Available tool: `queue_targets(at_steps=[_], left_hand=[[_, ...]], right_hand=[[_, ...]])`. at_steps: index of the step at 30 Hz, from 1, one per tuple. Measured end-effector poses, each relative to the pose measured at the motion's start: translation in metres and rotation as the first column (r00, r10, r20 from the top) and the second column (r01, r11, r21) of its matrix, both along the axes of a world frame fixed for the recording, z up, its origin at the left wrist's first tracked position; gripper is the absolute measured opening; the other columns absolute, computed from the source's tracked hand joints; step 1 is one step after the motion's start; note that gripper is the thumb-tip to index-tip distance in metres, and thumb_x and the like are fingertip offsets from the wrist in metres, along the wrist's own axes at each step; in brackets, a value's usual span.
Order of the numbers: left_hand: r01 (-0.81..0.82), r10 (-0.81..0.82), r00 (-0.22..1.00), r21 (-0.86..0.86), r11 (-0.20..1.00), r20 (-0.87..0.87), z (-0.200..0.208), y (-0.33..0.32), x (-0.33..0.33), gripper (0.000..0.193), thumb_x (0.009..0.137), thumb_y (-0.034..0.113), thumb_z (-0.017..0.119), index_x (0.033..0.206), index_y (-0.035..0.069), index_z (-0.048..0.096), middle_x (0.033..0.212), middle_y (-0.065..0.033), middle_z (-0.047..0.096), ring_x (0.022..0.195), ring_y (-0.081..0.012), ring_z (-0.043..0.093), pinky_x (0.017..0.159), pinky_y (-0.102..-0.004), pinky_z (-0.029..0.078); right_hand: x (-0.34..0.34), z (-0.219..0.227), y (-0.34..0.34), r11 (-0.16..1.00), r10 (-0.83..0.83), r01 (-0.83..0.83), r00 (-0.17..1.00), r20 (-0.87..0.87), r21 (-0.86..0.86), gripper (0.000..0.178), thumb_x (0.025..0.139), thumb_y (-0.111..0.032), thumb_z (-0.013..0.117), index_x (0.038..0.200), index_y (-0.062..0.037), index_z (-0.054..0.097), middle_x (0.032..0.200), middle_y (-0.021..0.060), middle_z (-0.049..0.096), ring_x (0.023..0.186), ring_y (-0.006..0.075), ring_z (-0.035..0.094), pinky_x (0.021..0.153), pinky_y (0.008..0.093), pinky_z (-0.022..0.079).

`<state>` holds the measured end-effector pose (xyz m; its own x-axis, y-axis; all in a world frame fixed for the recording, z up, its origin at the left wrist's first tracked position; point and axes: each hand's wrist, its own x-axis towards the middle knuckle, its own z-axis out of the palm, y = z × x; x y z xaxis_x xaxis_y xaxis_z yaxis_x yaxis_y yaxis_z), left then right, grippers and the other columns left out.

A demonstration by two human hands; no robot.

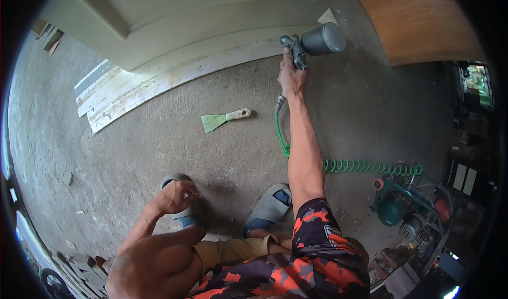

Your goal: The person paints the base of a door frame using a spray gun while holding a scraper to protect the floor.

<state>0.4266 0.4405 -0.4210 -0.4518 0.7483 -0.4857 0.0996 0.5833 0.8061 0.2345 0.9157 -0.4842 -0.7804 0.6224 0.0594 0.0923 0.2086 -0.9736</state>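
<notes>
one spray gun (309, 43), one scraper (222, 120), two slippers (270, 206), one compressor (410, 214).

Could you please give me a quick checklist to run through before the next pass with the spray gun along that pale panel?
1. Grip: right hand closed round the spray gun handle: ok.
2. Cup: grey cup sits on the gun, lid on: ok.
3. Hose: green coiled hose runs free across the floor to the compressor; no kink seen: ok.
4. Path: putty knife lies on the floor short of the pale panel: ok.
5. Left hand rests at the knee, away from the nozzle: ok.
6. Compressor running: cannot tell.
</notes>
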Motion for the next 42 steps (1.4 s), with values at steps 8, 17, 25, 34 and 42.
queue_targets(at_steps=[8, 17, 25, 34, 42], left_hand=[[0.001, 0.001, 1.000, -0.072, 0.997, 0.026, 0.013, 0.010, 0.003, 0.027, 0.108, 0.027, 0.078, 0.112, 0.000, 0.081, 0.106, -0.0198, 0.083, 0.101, -0.0381, 0.080, 0.086, -0.0463, 0.061], [-0.011, 0.022, 0.996, -0.127, 0.992, 0.089, 0.018, 0.019, 0.003, 0.028, 0.108, 0.026, 0.077, 0.113, -0.001, 0.080, 0.107, -0.0200, 0.084, 0.101, -0.0364, 0.081, 0.088, -0.0452, 0.062], [-0.010, 0.017, 0.997, -0.085, 0.996, 0.080, 0.016, 0.016, 0.003, 0.028, 0.109, 0.026, 0.077, 0.114, -0.001, 0.080, 0.107, -0.0203, 0.084, 0.103, -0.0362, 0.081, 0.089, -0.0455, 0.062], [-0.049, 0.054, 0.995, -0.065, 0.997, 0.083, 0.004, 0.003, 0.006, 0.025, 0.109, 0.025, 0.076, 0.112, 0.000, 0.080, 0.109, -0.0200, 0.084, 0.105, -0.0370, 0.081, 0.090, -0.0462, 0.062], [-0.037, 0.041, 0.994, -0.042, 0.998, 0.104, 0.001, -0.003, 0.002, 0.024, 0.110, 0.023, 0.074, 0.112, 0.000, 0.080, 0.110, -0.0182, 0.081, 0.108, -0.0378, 0.078, 0.093, -0.0482, 0.061]], right_hand=[[-0.012, 0.027, 0.080, 0.974, -0.139, 0.150, 0.988, 0.074, -0.171, 0.048, 0.115, -0.035, 0.074, 0.079, -0.0121, 0.051, 0.063, -0.0062, 0.047, 0.044, 0.0068, 0.039, 0.040, 0.0300, 0.029], [-0.025, 0.050, 0.145, 0.946, -0.312, 0.322, 0.938, 0.151, -0.044, 0.044, 0.113, -0.039, 0.076, 0.087, -0.0069, 0.062, 0.067, -0.0013, 0.056, 0.046, 0.0108, 0.047, 0.042, 0.0326, 0.032], [-0.018, 0.049, 0.127, 0.954, -0.293, 0.286, 0.951, 0.095, 0.085, 0.031, 0.115, -0.033, 0.071, 0.120, -0.0036, 0.081, 0.078, 0.0050, 0.071, 0.061, 0.0151, 0.063, 0.057, 0.0363, 0.048], [0.005, 0.031, -0.015, 0.991, 0.029, -0.040, 0.995, 0.094, 0.125, 0.036, 0.114, -0.026, 0.071, 0.138, -0.0006, 0.077, 0.103, 0.0124, 0.081, 0.090, 0.0225, 0.074, 0.086, 0.0414, 0.058], [0.031, 0.038, -0.160, 0.965, 0.241, -0.241, 0.971, 0.014, 0.100, 0.036, 0.113, -0.031, 0.075, 0.130, 0.0006, 0.079, 0.088, 0.0086, 0.077, 0.079, 0.0158, 0.065, 0.075, 0.0388, 0.055]])
